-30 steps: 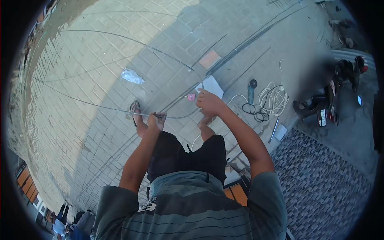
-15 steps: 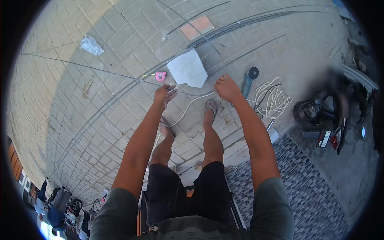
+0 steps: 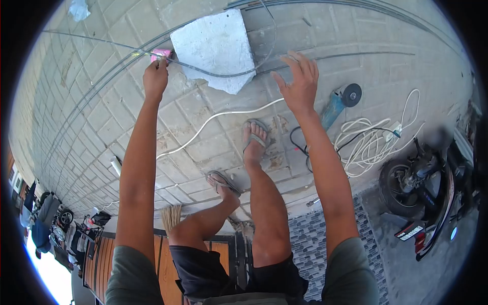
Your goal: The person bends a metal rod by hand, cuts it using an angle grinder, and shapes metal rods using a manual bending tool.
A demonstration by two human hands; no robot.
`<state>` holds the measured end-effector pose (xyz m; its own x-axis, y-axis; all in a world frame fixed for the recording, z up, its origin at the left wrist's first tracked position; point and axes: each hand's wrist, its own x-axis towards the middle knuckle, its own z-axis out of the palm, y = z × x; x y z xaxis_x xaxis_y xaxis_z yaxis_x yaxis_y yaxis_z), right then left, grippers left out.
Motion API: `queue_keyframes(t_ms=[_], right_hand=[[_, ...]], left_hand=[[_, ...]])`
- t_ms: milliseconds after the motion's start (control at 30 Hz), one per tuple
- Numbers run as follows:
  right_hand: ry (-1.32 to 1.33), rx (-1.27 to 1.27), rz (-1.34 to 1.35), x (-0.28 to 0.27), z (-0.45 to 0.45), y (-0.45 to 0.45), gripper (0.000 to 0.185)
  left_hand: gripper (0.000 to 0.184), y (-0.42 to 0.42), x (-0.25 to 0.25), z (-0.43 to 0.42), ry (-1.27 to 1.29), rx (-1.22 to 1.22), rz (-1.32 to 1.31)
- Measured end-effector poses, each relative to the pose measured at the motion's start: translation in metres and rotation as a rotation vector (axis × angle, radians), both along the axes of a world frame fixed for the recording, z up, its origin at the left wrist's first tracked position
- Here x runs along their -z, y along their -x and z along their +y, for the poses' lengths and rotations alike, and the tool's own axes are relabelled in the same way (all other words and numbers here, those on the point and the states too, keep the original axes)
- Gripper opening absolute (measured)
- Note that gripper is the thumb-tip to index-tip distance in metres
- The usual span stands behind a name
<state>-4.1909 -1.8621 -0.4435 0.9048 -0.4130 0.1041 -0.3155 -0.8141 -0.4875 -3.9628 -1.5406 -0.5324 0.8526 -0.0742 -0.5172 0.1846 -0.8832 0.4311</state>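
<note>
A thin dark metal rod runs in from the left, and my left hand is closed around it. Past that hand the rod crosses a white stone slab and curves upward on the slab's right side. My right hand is open, its fingers spread and holding nothing, just right of the curve. Another straight rod lies on the paving behind those fingers. A pink tape measure sits beside my left hand, partly hidden by it.
A teal angle grinder lies right of my right hand. Near it is a coiled white cable, with a strand running past my feet. Long rods curve across the far paving. A motorcycle stands at right, a straw broom near my leg.
My right hand has gone from closed to open. The left hand, still gripping the rod, has shifted left and up. The rod's curved part now rises beside the slab, and the view has moved.
</note>
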Motion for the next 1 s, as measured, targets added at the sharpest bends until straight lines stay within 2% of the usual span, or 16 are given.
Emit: queue_keyframes(t_ms=[67, 167, 233, 267, 333, 400, 500, 600, 667, 700, 767, 800, 867, 900, 967, 1000], right_hand=[[-0.117, 0.285, -0.076, 0.011, -0.007, 0.066, 0.04], [0.21, 0.737, 0.096, 0.041, -0.02, 0.181, 0.065], [0.14, 1.14, 0.148, 0.081, -0.039, 0.249, 0.067], [0.142, 1.127, 0.139, 0.087, -0.046, 0.253, 0.067], [-0.928, 1.392, 0.017, 0.082, -0.059, 0.255, 0.061], [-0.812, 1.223, 0.06, 0.09, -0.069, 0.256, 0.05], [-0.6, 0.968, 0.101, 0.115, -0.083, 0.238, 0.037], [-0.818, 1.019, 0.062, 0.106, -0.073, 0.22, 0.029], [-0.999, 1.048, 0.099, 0.052, -0.031, 0.189, 0.027], [-1.053, 0.94, 0.006, 0.039, -0.012, 0.182, 0.031], [-1.09, 0.818, -0.088, 0.009, 0.023, 0.159, 0.035], [-1.047, 0.797, -0.083, -0.005, 0.042, 0.147, 0.037], [-1.005, 0.758, -0.089, -0.032, 0.052, 0.129, 0.04], [-1.157, 0.698, -0.023, -0.044, 0.054, 0.124, 0.042], [-1.517, 0.582, 0.197, -0.038, 0.038, 0.126, 0.047], [-1.524, 0.573, 0.208, -0.029, 0.039, 0.123, 0.047]], left_hand=[[0.048, 0.016, -0.011, -0.013, 0.1, -0.102, -0.089], [0.038, 0.06, -0.027, -0.022, 0.606, -0.443, -0.29], [0.035, 0.108, -0.034, -0.032, 0.778, -0.449, -0.415], [0.033, 0.138, -0.031, -0.035, 0.817, -0.473, -0.399], [0.03, 0.194, -0.036, -0.055, 0.839, -0.306, -0.399], [0.024, 0.239, -0.037, -0.079, 0.917, -0.142, -0.317], [0.017, 0.282, -0.048, -0.108, 0.967, 0.05, 0.185], [0.022, 0.311, -0.053, -0.128, 0.992, 0.147, 0.375], [0.06, 0.335, -0.054, -0.128, 0.908, 0.524, 0.148], [0.06, 0.353, -0.053, -0.131, 0.918, 0.524, 0.151], [0.094, 0.376, -0.051, -0.138, 0.972, 0.444, 0.36], [0.094, 0.373, -0.062, -0.138, 0.982, 0.443, 0.352], [0.105, 0.351, -0.082, -0.13, 0.866, 0.299, 0.726], [0.105, 0.347, -0.08, -0.125, 0.873, 0.287, 0.711], [0.094, 0.349, -0.077, -0.109, 1.269, 0.161, 0.737], [0.094, 0.343, -0.073, -0.103, 1.265, 0.15, 0.73]])
